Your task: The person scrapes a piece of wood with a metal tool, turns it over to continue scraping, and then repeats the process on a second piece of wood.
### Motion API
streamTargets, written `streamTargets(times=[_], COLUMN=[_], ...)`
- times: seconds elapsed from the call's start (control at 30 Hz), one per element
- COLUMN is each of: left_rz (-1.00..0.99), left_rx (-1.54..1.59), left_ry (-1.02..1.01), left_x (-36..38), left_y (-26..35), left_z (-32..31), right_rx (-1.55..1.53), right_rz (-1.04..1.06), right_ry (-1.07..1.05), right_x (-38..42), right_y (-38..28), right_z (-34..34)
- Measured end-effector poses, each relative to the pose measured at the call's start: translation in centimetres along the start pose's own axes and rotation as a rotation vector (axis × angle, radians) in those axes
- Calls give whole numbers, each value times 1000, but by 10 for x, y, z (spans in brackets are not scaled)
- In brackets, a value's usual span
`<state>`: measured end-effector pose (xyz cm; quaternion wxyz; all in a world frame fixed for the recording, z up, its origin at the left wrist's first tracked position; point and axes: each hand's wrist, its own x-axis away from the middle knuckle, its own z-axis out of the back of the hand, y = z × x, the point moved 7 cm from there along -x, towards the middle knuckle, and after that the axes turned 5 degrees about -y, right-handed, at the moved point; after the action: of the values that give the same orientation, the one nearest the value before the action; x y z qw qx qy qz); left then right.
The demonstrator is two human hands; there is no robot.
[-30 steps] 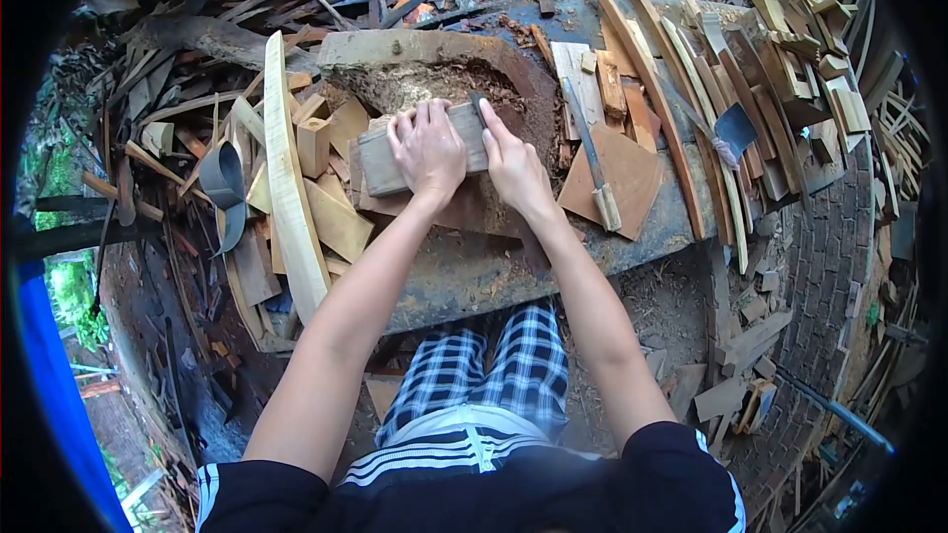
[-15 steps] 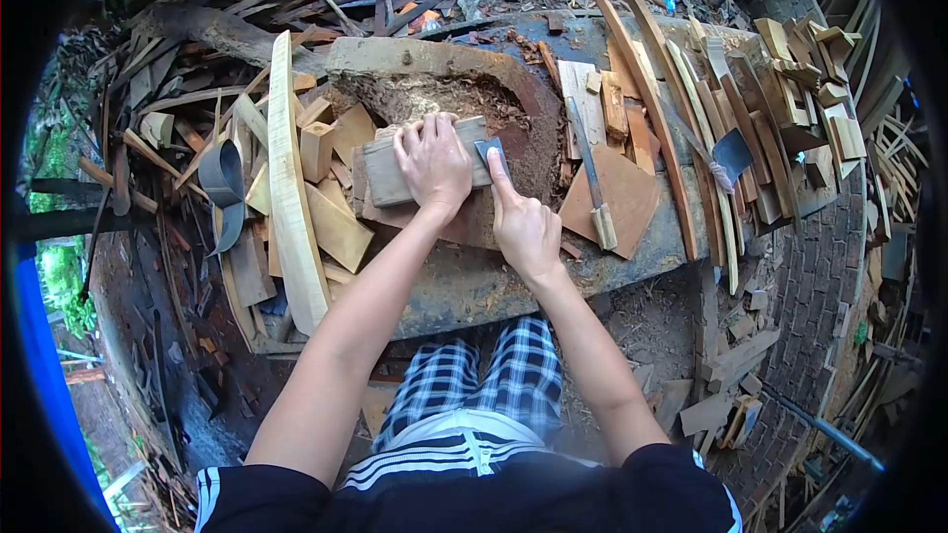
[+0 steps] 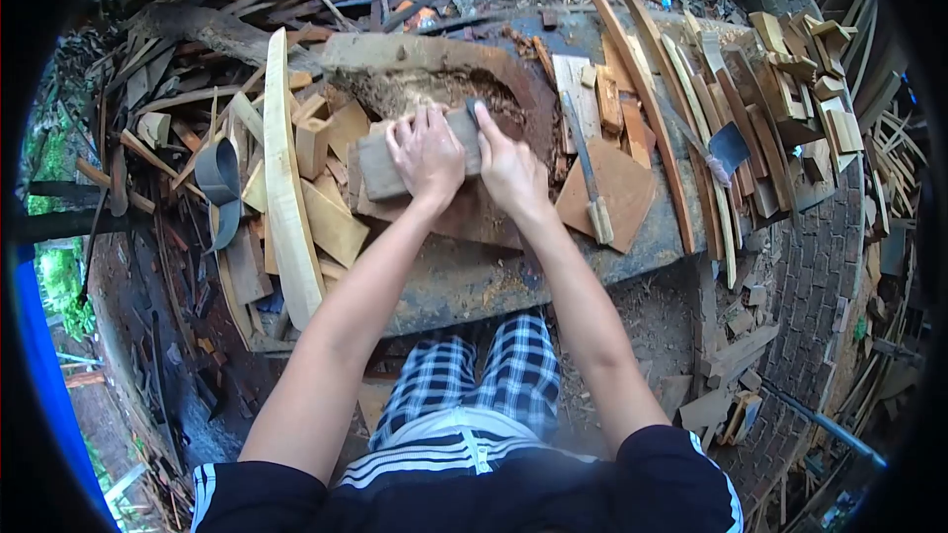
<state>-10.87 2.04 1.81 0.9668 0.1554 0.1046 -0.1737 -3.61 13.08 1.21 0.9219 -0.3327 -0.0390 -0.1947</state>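
Note:
My left hand (image 3: 426,155) presses down on a grey wooden block (image 3: 377,167) lying on the workbench (image 3: 474,276). My right hand (image 3: 510,170) grips a small dark blade (image 3: 473,109) at the block's right end, its edge against the wood. Only the blade's tip shows above my fingers. Behind the block lies a hollow full of reddish wood shavings (image 3: 434,89).
A long pale curved plank (image 3: 286,178) leans at the left beside cut blocks. A chisel-like tool (image 3: 589,173) rests on a brown board (image 3: 612,192) to the right. A hatchet (image 3: 729,146) and many curved slats lie farther right. Scrap wood surrounds the bench.
My right hand pulled the blade back down the block's end, then pushed it forward again to the block's far upper corner. My left hand kept holding the block.

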Motion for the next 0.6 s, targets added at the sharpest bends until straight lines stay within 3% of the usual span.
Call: streamTargets(times=[0.13, 0.2, 0.27, 0.37, 0.53, 0.6], left_rz=[19, 8, 8, 7, 0, -6], left_rx=[-4, -22, -1, -12, -48, -40], left_ry=[9, 3, 23, 2, -3, -4], left_x=[0, 3, -2, 1, 1, 2], left_y=[-4, -3, -2, -2, -3, 0], left_z=[0, 0, 2, 0, -2, -1], right_rx=[-129, -246, -310, -644, -818, -887], right_rz=[-78, 14, 8, -75, -131, -141], right_ry=[-119, -11, -66, -299, -343, -384], right_x=[34, 24, -6, -13, 64, 61], right_y=[9, 12, 14, 21, 29, 31], right_z=[-6, -2, 0, -13, -17, -25])
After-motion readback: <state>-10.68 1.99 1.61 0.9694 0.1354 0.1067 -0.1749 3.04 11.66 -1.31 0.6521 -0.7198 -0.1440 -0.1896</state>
